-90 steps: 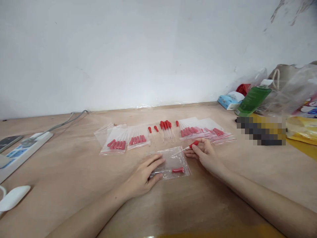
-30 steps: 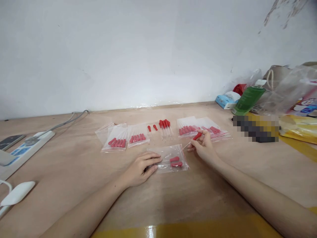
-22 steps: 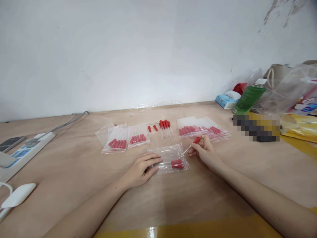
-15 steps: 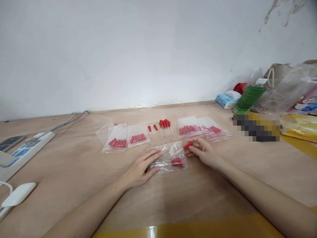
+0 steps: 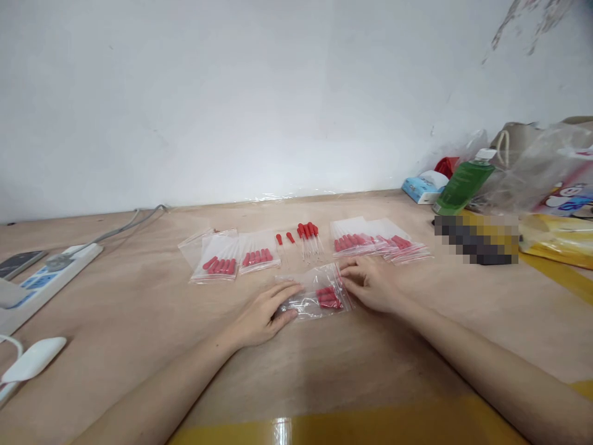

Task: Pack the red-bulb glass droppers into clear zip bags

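Both hands low on the wooden surface (image 5: 139, 321), meeting over one small clear zip bag (image 5: 309, 298). Left hand (image 5: 264, 312) lies flat, fingers (image 5: 288, 289) spread and pressing the bag's left end down, thumb tucked at the near edge; it grips nothing, only pins the plastic, likely so the bag cannot slide. Right hand (image 5: 370, 282) rests palm down at the bag's right end, fingers (image 5: 345, 275) loosely extended and touching the red-striped mouth of the bag; no pinch is visible, nothing held between them. Inside the bag, just left of the right fingertips, sit a few red-bulbed droppers (image 5: 327, 297), bulbs bunched toward the mouth, glass stems pointing toward the left hand. Beyond the fingertips, farther from the person, a row: filled bags (image 5: 231, 259) past the left fingers, loose droppers (image 5: 308, 238) straight ahead between the two hands, and a stack of more filled bags (image 5: 375, 244) just beyond the right fingers, close but not touching. Loose ones lie within easy reach of the right hand, which probably explains the layout. Well out past the left wrist: a white power strip (image 5: 46, 278) with grey cable. Far beyond the right hand: a green bottle (image 5: 461, 182) lying tilted, plastic bags (image 5: 542, 167), a blue-and-white pack (image 5: 424, 185).
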Demonstrator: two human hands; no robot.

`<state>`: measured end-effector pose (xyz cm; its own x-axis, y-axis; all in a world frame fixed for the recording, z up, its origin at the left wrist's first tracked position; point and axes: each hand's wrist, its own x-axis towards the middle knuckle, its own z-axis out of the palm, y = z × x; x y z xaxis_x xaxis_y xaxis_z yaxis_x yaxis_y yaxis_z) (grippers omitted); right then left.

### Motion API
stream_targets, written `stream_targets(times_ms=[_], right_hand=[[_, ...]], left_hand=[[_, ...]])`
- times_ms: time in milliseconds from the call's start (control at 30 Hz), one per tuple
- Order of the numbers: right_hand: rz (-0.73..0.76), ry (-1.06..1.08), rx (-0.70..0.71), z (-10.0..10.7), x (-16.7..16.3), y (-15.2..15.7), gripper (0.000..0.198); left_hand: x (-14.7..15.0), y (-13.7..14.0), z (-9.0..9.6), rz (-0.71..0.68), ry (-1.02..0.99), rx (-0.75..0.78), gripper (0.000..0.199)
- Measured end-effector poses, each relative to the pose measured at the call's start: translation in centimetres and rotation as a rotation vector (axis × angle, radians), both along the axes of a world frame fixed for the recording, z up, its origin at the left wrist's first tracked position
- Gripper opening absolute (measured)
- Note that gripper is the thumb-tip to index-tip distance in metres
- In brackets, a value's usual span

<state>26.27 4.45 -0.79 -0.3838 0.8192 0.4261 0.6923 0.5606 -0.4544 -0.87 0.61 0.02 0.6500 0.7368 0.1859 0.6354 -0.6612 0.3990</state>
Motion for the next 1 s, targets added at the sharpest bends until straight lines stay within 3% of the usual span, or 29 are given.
stream_targets(times_ms=[100,167,367,500,667,833,933,1000], right_hand=[[-0.154,0.091,-0.069,1.6,-0.2,1.6,0.012],[-0.182,0.114,-0.140,2.5,-1.0,3.3,0.008],[-0.379,-0.043,-0.338,3.1,-5.4,8.3,0.040],[-0.411,-0.179,-0.453,3.1,-7.0,9.6,0.043],[-0.320,-0.258,-0.378,3.7,-6.7,9.2,0.035],[-0.186,-0.346,-0.245,4.4,-3.8,8.7,0.045],[-0.129,-0.287,-0.183,4.5,-1.6,8.5,0.053],[-0.121,-0.127,-0.212,4.4,-0.4,7.9,0.060]], left_hand=[[0.0,0.1,0.0,-0.021,0.025,0.001,0.036],[-0.1,0.1,-0.2,-0.027,0.026,0.005,0.033],[-0.1,0.2,-0.5,-0.030,0.023,0.011,0.034],[-0.1,0.2,-0.5,-0.037,0.012,0.010,0.034],[0.0,0.1,-0.2,-0.038,0.029,0.016,0.033],[-0.1,0.0,0.0,-0.020,0.028,0.017,0.040],[-0.1,0.0,0.0,-0.017,0.026,0.011,0.043],[-0.1,0.0,0.0,-0.019,0.028,0.011,0.041]])
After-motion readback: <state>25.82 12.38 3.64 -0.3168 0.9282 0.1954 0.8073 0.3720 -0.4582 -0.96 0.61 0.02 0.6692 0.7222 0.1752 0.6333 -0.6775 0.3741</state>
